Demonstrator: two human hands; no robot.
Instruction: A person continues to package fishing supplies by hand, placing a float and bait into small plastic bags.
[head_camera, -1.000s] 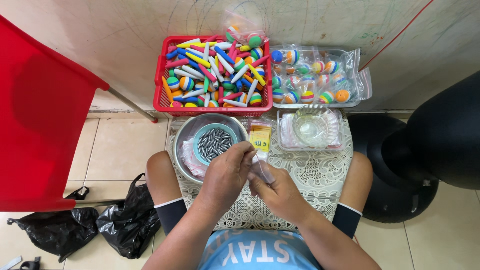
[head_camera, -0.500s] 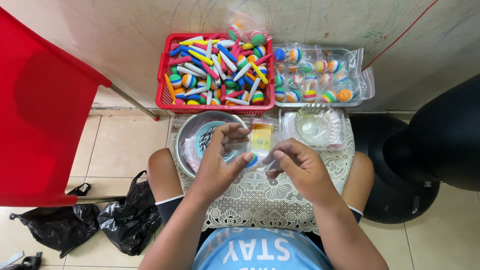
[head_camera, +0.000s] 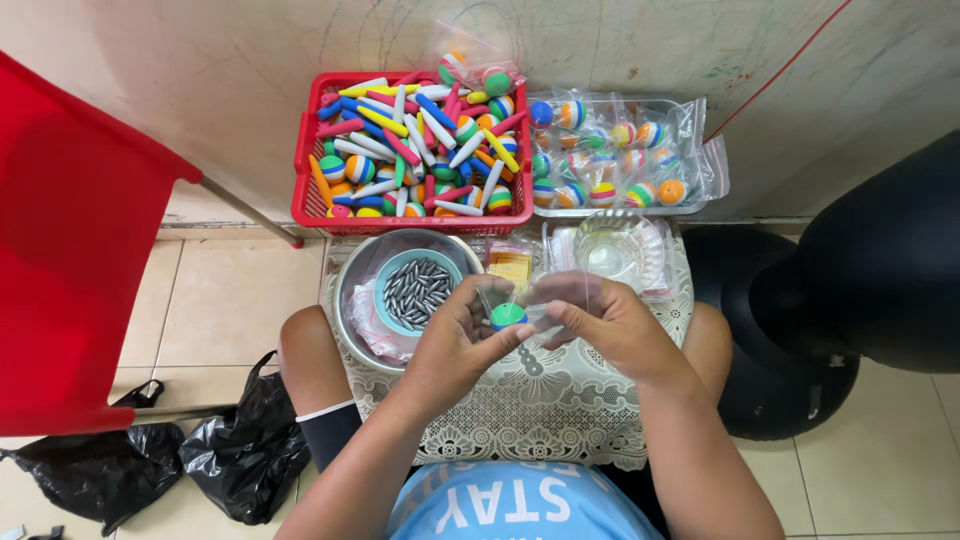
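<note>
The left hand (head_camera: 455, 345) pinches a green-and-blue ball (head_camera: 507, 316); the right hand (head_camera: 610, 325) pinches a clear bag (head_camera: 545, 295) above the lace-covered bench (head_camera: 560, 420). A loose grip risks the ball rolling off the bench's near edge.

Head view, looking down at a seated person's lap covered by a white lace cloth (head_camera: 530, 410). Centre of frame: left hand (head_camera: 455, 345) and right hand (head_camera: 605, 325) meet, fingers pinching a small clear plastic bag (head_camera: 525, 298) with a green and blue striped ball (head_camera: 507, 316) at its mouth. Just left of the hands, metal bowl (head_camera: 350, 300) holding a teal dish of grey metal weights (head_camera: 418, 292). Upper centre: red basket (head_camera: 305, 195) full of coloured sticks and striped balls. Upper right: clear tray of bagged balls (head_camera: 610, 150); below it, an empty clear dish (head_camera: 615, 250). Left edge: red chair (head_camera: 70, 250). Lower left: black plastic bags (head_camera: 200, 455) on tiled floor
</note>
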